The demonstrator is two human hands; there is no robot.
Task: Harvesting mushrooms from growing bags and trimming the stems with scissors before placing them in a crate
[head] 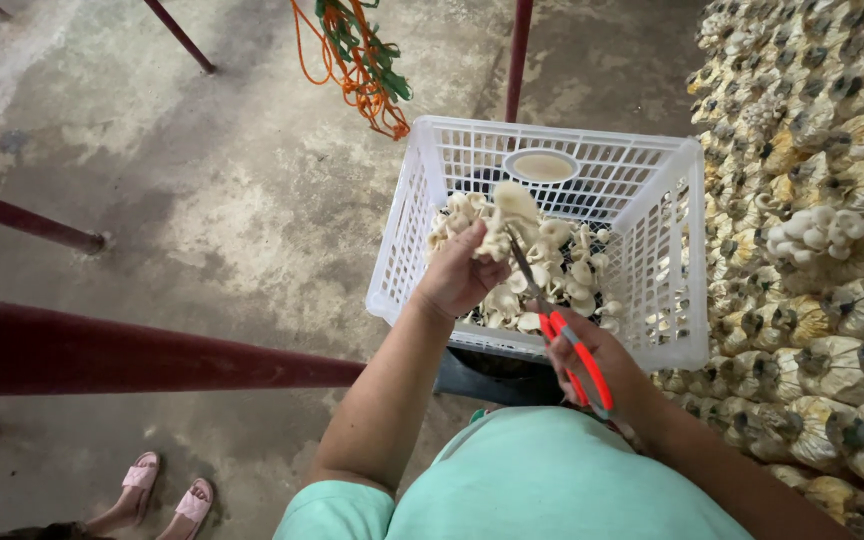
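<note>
1. Left hand (460, 275): fingers closed around a pale mushroom cluster (508, 215), held above the white plastic crate (674, 290).
2. Right hand (602, 365): fingers wrapped through the handles of the red-handled scissors (564, 345); blades point up at the cluster's base.
3. Crate holds a layer of loose mushrooms (567, 270).
4. To the right, stacked grow bags (822, 330), some sprouting white caps.
5. Concrete floor (202, 200); another person's pink sandals (167, 490) at lower left.
</note>
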